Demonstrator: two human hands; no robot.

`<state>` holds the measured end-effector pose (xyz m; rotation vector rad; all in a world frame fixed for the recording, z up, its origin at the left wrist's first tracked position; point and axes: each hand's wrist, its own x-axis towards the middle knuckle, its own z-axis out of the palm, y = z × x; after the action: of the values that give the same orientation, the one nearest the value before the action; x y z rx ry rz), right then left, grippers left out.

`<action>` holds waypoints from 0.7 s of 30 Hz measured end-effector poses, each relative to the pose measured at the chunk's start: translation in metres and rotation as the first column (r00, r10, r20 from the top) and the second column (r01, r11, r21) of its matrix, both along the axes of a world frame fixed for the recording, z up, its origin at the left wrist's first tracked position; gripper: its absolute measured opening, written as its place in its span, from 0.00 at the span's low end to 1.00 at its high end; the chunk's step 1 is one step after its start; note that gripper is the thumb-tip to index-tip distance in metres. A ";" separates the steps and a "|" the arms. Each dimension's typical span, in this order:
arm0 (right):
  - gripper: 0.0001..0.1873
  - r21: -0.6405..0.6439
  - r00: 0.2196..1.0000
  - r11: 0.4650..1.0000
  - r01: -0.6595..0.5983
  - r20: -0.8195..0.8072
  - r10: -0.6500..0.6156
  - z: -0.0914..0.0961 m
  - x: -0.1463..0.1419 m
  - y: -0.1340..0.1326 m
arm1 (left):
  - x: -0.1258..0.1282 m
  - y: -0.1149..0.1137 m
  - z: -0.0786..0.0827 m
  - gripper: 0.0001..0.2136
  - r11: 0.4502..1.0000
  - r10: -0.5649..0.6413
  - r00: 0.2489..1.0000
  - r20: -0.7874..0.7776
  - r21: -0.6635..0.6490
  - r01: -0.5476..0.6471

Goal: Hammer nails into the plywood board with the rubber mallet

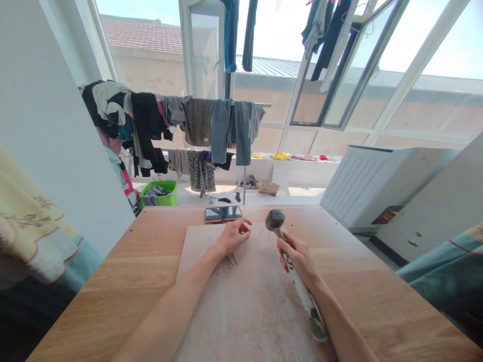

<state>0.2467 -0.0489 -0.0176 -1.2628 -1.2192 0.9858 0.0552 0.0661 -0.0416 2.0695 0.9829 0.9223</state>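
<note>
My right hand (296,254) is wrapped round the worn, pale handle of a rubber mallet (275,219). Its dark head is raised over the far part of a pale wooden board (241,301). Above the board, my left hand (236,235) has its fingers curled in toward the thumb. Whether anything small sits between those fingertips I cannot make out. Several nails (232,260) lie on the board just below my left wrist. Between the two hands, a thin nail (260,233) seems to stand upright in the board; it is faint.
A phone (223,213) lies at the far edge of the wooden table (124,281), behind the board. Beyond stand a rack of hanging clothes (204,120), a green basket (166,193) and a small cardboard box (269,188). Curtains hang at both sides.
</note>
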 end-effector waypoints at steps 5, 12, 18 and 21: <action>0.16 -0.012 1.000 1.000 -0.003 -0.003 0.003 -0.001 0.000 0.000 | 0.000 -0.001 -0.009 0.08 1.000 -0.027 0.999 0.041 0.016 0.027; 0.14 -0.033 0.995 0.996 -0.078 -0.059 0.076 0.001 -0.008 0.000 | 0.002 0.002 -0.017 0.06 0.999 -0.032 0.998 0.045 0.040 0.031; 0.10 -0.072 0.975 0.979 -0.190 -0.127 0.180 0.002 -0.019 -0.003 | 0.001 0.001 -0.017 0.13 0.999 -0.027 0.996 0.084 0.028 0.024; 0.10 -0.071 0.972 0.975 -0.210 -0.124 0.201 0.003 -0.023 -0.004 | 0.001 0.001 -0.016 0.13 0.999 -0.043 0.995 0.092 0.031 0.040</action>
<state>0.2238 -0.0532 -0.0150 -1.1414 -1.2459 1.2554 0.0561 0.0671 -0.0572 2.0443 0.8792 1.0074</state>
